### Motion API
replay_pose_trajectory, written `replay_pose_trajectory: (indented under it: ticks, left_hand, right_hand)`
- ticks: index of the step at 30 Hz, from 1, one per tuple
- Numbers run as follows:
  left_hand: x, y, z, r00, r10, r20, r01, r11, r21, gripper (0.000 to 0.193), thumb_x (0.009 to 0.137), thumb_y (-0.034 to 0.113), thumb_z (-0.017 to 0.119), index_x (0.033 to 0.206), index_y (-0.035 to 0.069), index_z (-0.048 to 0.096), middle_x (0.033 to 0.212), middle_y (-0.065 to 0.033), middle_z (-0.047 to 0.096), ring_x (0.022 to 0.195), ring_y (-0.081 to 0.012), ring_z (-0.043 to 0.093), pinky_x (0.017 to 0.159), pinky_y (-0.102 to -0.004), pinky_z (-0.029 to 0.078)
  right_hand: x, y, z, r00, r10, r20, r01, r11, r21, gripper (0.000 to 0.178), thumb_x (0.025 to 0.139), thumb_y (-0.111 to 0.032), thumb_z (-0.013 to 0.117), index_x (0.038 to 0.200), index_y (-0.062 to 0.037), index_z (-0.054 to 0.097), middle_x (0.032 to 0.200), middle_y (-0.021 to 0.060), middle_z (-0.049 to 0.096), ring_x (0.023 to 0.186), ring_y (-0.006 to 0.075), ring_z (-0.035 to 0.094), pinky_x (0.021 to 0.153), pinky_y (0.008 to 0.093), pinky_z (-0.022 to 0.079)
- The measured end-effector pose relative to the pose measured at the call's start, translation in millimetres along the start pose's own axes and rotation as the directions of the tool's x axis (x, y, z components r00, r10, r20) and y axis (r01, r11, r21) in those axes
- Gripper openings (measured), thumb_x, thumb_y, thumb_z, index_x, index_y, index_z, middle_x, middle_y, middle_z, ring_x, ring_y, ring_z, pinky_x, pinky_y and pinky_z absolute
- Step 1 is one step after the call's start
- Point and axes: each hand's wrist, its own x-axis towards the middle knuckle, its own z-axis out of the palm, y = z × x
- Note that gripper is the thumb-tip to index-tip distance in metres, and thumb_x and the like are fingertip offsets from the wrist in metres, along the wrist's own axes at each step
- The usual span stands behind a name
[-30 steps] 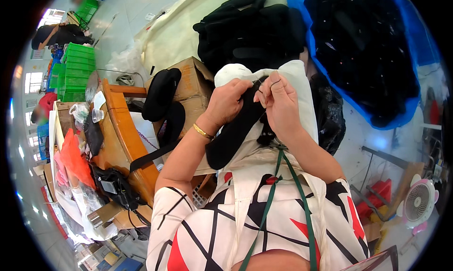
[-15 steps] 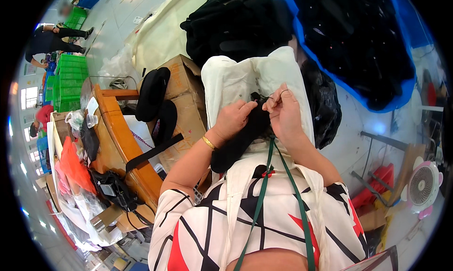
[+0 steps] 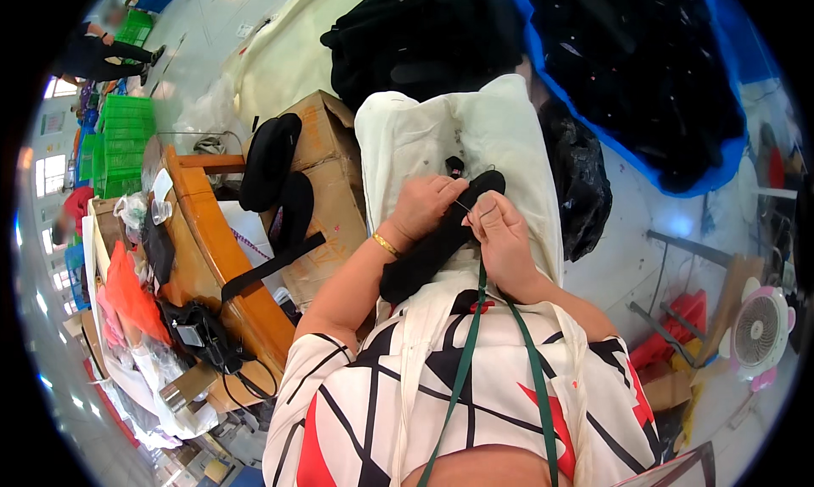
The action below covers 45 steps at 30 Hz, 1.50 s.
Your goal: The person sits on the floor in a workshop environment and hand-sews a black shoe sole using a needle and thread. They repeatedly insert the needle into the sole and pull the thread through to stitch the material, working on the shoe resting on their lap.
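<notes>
The workshop had a pale, glossy floor (image 3: 627, 254), which I viewed from above through the head camera. A cream sheet (image 3: 284, 59) covered its far part. A large sack with a blue rim (image 3: 691, 187), filled with black items, stood at far right. A heap of black pieces (image 3: 424, 46) lay on the sheet, left of the sack.

Directly ahead of the person, a white cloth (image 3: 519, 139) was spread over the lap. A wooden table (image 3: 231, 258) stood at left; a black bag (image 3: 199, 326) rested near its lower end, and a black strap (image 3: 271, 267) crossed its right edge. A cardboard box (image 3: 331, 182) stood between the table and the left edge of the white cloth, with two black shoe-like pieces (image 3: 271, 161) at the box's left edge. Green crates (image 3: 125, 144) were stacked beyond the table's far end. I noted a white fan (image 3: 757, 330) at right.

The left hand (image 3: 428, 203) grasped a black sole-shaped piece (image 3: 437, 241), which lay slantwise over the near left part of the white cloth, its rounded far tip toward the cloth's centre. The right hand (image 3: 502, 228), just beside it, had thumb and forefinger pinched on a thin pale sliver (image 3: 462, 206) in the gap between the hands; I could not tell whether this was needle or thread. A small black piece (image 3: 455, 166) lay on the cloth beyond the left fingertips.
</notes>
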Motion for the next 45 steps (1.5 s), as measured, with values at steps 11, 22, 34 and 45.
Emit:
replay_pose_trajectory:
  ticks: [11,22,34,45]
  left_hand:
    - [35,25,-67,0.839,-0.428,0.336,0.529,0.784,-0.325,0.021,0.087,0.020,0.067,0.100,0.005,0.070,0.088,-0.0107,0.069,0.075,-0.0270,0.066,0.070,-0.0369,0.052]
    - [23,22,-47,0.497,-0.513,0.700,0.791,-0.063,-0.608,0.013,0.087,0.017,0.074,0.082,0.008,0.067,0.075,0.0017,0.064,0.062,-0.0051,0.053,0.051,-0.0196,0.040]
    - [7,23,-48,0.541,-0.364,0.758,0.599,-0.466,-0.651,0.016,0.097,0.014,0.062,0.083,0.011,0.056,0.080,-0.0033,0.064,0.054,-0.0040,0.051,0.041,-0.0184,0.037]
    - [-1,19,-41,0.476,-0.684,0.552,0.761,0.006,-0.648,0.011,0.098,0.020,0.063,0.093,0.010,0.064,0.066,0.0047,0.056,0.052,-0.0033,0.049,0.047,-0.0192,0.037]
  right_hand:
    - [27,-38,-37,0.764,-0.572,0.300,0.539,0.309,-0.783,0.008,0.089,-0.008,0.069,0.090,-0.0024,0.064,0.080,0.0113,0.061,0.073,0.0296,0.060,0.065,0.0356,0.050]
    - [-8,-79,-94,0.949,-0.185,0.257,0.286,0.153,-0.946,0.011,0.083,-0.012,0.071,0.081,-0.0034,0.064,0.073,0.0112,0.062,0.067,0.0271,0.063,0.062,0.0363,0.051]
    - [33,-42,-53,0.947,-0.085,0.309,0.310,0.483,-0.819,0.007,0.090,-0.008,0.063,0.093,-0.0033,0.065,0.084,0.0073,0.066,0.079,0.0216,0.068,0.068,0.0316,0.052]
    - [61,-7,-36,0.844,-0.138,0.518,0.529,0.053,-0.847,0.004,0.080,-0.011,0.068,0.082,-0.0095,0.064,0.076,0.0058,0.056,0.077,0.0288,0.061,0.063,0.0388,0.050]
